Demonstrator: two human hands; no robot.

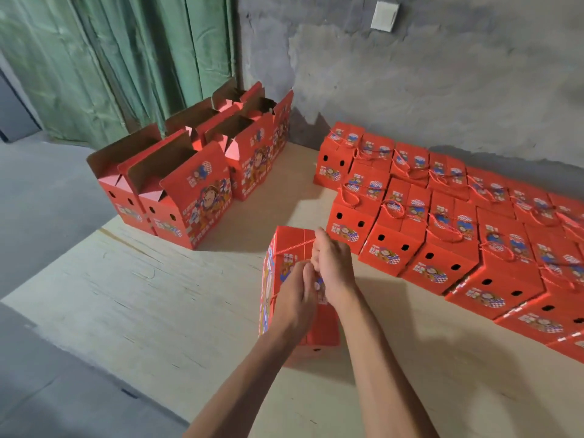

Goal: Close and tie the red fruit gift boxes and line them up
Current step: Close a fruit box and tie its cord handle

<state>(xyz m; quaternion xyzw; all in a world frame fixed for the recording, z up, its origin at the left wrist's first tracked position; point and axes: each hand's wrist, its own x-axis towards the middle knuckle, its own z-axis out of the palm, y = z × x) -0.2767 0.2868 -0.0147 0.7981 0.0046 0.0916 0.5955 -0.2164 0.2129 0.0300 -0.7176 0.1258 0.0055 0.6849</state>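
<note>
A: Where is the box being tied?
B: The closed red box (292,248) stands on the plywood board (158,295), both hands over its top.
A: Fingers?
B: The left hand (295,300) and right hand (331,263) each curl around the red cord (294,249) (knot hidden).

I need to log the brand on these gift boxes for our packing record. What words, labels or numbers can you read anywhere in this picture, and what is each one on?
No text can be read.
Box being tied: printed characters on top and side, too blurred.
Tied boxes on the right: label prints too small.
Open boxes on the left: large side characters, blurred.
Wall plate: blank.
</note>
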